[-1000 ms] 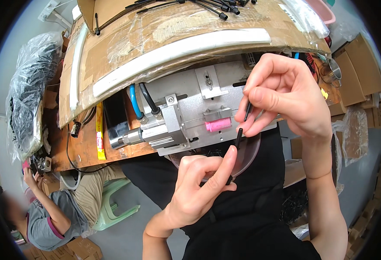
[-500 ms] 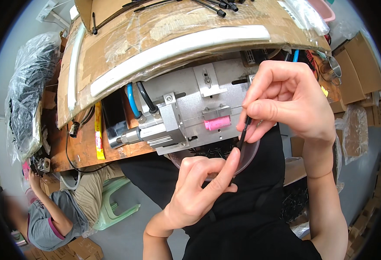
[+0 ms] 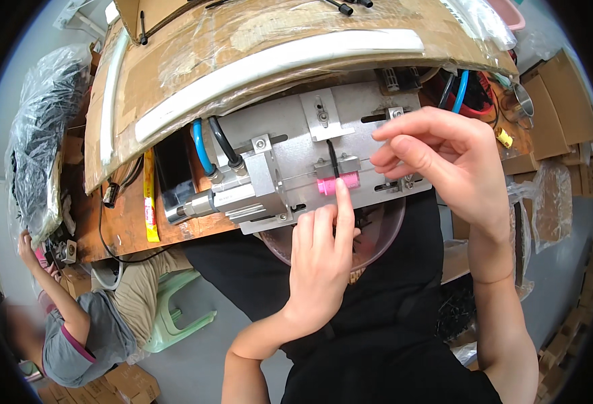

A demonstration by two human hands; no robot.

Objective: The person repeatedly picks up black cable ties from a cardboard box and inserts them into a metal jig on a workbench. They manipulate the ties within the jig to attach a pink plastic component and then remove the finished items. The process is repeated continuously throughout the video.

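Observation:
A thin black rod (image 3: 332,153) lies across the pink block (image 3: 326,186) and the small metal holder (image 3: 323,166) on the metal fixture plate (image 3: 370,151). My left hand (image 3: 320,259) reaches up from below, its index fingertip touching the rod's near end at the pink block. The other left fingers are loosely bent and grip nothing that I can see. To the right of the rod, my right hand (image 3: 455,165) hovers over the plate. Its thumb and fingers are apart, with nothing between them.
A metal cylinder (image 3: 249,202) with blue and black hoses sits left of the holder. Beneath the plate, a clear bowl (image 3: 384,236) contains black pieces. Cardboard (image 3: 242,60) covers the back. At far left a person (image 3: 84,337) works beside a green stool (image 3: 175,316).
The black rod has gone from my right fingers onto the pink block. My left hand has moved up to touch it; my right hand has let go and lifted away slightly.

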